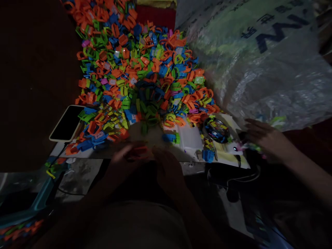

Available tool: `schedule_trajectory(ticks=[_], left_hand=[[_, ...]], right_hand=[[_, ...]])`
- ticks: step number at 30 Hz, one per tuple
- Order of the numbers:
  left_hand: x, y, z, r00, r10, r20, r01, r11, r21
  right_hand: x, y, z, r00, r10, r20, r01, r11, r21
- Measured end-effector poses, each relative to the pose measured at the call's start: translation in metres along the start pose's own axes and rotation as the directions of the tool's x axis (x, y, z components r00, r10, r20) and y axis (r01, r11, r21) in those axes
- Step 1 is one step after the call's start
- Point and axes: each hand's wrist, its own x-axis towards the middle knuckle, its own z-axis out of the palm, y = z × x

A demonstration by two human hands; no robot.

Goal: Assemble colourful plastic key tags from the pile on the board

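Observation:
My left hand (123, 162) is closed around an orange plastic toy watch (138, 152) at the near edge of the board. Just right of it, my right hand (168, 169) has its fingers drawn together close to the orange piece. Deep shadow hides its fingertips and anything they may hold. Beyond both hands spreads a big heap of similar toy watches (145, 64) in orange, green, blue and yellow. A blue and green toy watch (171, 138) lies apart from the heap, ahead of my right hand.
At left lies a phone (67, 122) with a cable. A round metal bowl (216, 129) of small coloured pieces stands at right, beside a whitish plastic box (190, 136). Another person's hand (267, 138) reaches in from the right. A large plastic sack (259, 69) rises behind it.

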Motion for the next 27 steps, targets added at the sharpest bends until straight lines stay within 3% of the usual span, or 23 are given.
schedule_trajectory(ticks=[5, 12, 16, 22, 27], left_hand=[[0.0, -0.004, -0.003, 0.999, 0.006, -0.032, -0.001, 0.989, 0.147], [-0.001, -0.01, -0.004, 0.996, -0.078, -0.03, 0.082, 0.986, 0.142], [-0.001, -0.012, -0.002, 0.994, -0.108, -0.007, 0.108, 0.987, 0.115], [0.001, -0.011, -0.001, 0.999, -0.048, 0.022, 0.044, 0.985, 0.164], [0.0, -0.021, 0.005, 0.992, -0.121, 0.033, 0.114, 0.981, 0.159]], right_hand=[[-0.006, -0.005, 0.008, 0.993, 0.043, 0.108, -0.032, 0.994, -0.102], [-0.012, -0.009, 0.016, 0.994, 0.087, 0.063, -0.079, 0.99, -0.12], [-0.013, -0.011, 0.011, 0.985, 0.124, 0.122, -0.105, 0.982, -0.155], [-0.01, -0.014, -0.002, 0.962, 0.164, 0.218, -0.117, 0.97, -0.213], [-0.003, -0.018, -0.01, 0.923, 0.224, 0.312, -0.111, 0.933, -0.342]])
